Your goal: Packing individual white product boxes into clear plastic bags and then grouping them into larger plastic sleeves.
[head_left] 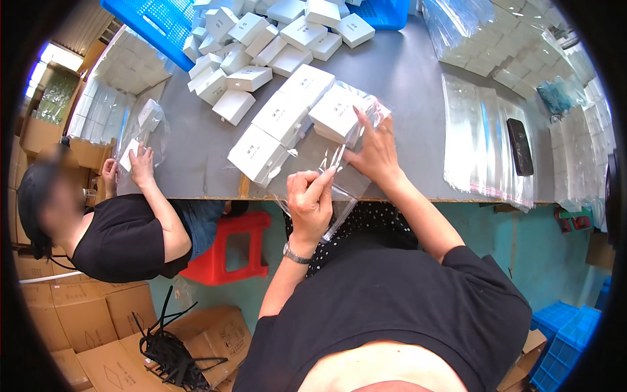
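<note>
My left hand (309, 206) is closed in a pinch on the edge of a clear plastic bag (343, 183) near the table's front edge. Inside the far end of that bag sits a small white box (332, 112). My right hand (375, 149) lies against this box and the bag, with its fingers bent around their right side. Just left of the bag, white boxes (282, 117) stand in a neat row on the grey table. A metal watch (297, 254) is on my left wrist.
Loose white boxes (251, 78) heap up before a blue basket (153, 29). To the right lie flat clear bags (473, 140) and a black phone (520, 147). Wrapped box stacks (509, 49) stand beyond. A co-worker (121, 232) handles a bagged box at left, near a red stool (228, 251).
</note>
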A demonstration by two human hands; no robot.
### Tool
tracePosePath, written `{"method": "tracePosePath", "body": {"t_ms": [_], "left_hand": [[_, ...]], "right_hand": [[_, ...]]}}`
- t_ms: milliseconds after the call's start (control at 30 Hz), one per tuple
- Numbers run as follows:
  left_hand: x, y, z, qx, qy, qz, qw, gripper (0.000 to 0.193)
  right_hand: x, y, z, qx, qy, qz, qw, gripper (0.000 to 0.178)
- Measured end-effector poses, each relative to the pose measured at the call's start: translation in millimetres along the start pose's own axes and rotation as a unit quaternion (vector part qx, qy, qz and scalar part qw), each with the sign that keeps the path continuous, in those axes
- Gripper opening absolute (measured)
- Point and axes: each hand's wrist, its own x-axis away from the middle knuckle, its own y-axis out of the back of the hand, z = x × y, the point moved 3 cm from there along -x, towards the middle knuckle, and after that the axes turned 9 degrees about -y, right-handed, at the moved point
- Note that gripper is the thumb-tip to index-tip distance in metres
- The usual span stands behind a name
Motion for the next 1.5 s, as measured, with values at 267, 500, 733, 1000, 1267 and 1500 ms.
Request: {"method": "tracePosePath", "body": {"t_ms": [267,500,733,1000,1267,1500], "left_hand": [[-4,6,5,0.036,0.010,0.048,0.998,0.023],[-75,53,118,-0.018,0.068,0.012,0.997,0.031],[-176,-9,279,-0.243,0.138,0.197,0.940,0.095],[-180,-16,306,-0.209,0.198,0.197,0.937,0.093],[-160,38,228,0.173,0.321,0.012,0.931,0.091],[-90,37,131,0.454,0.282,-0.047,0.844,0.088]], "right_hand": [[1,-25,-28,-0.060,-0.068,0.055,0.994,0.047],[-74,66,-14,-0.416,0.099,0.518,0.740,0.016],[-251,-140,-14,0.045,0.154,0.282,0.946,0.046],[-282,-193,2,0.315,0.313,0.331,0.832,0.103],[-277,-164,-5,0.278,0.306,0.363,0.835,0.101],[-241,-34,-95,-0.452,-0.035,0.308,0.837,0.093]]}}
